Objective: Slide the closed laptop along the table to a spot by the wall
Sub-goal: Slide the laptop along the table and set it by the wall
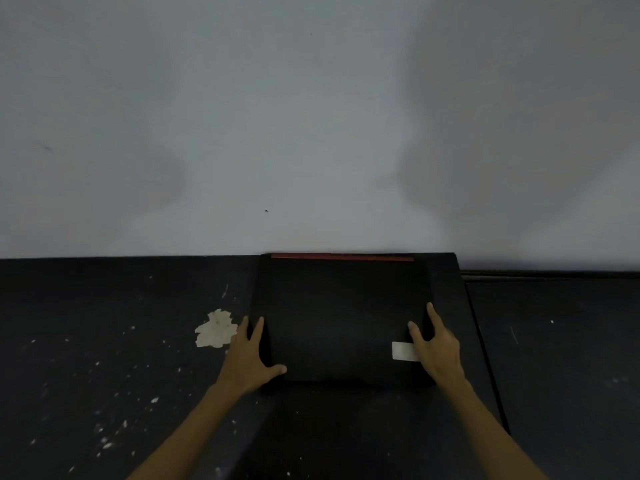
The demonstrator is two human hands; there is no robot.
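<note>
A closed black laptop (341, 317) lies flat on the dark table (104, 341), its far edge with a red strip touching the grey wall (311, 116). A white sticker (403, 350) sits near its right front corner. My left hand (251, 358) grips the laptop's left edge, thumb on the front corner. My right hand (434, 348) holds the right edge, fingers lying on the lid.
The table top is speckled with pale paint spots and has a torn pale patch (215, 329) just left of the laptop. A second dark surface (561, 341) adjoins on the right, set off by a narrow seam. The wall closes off the far side.
</note>
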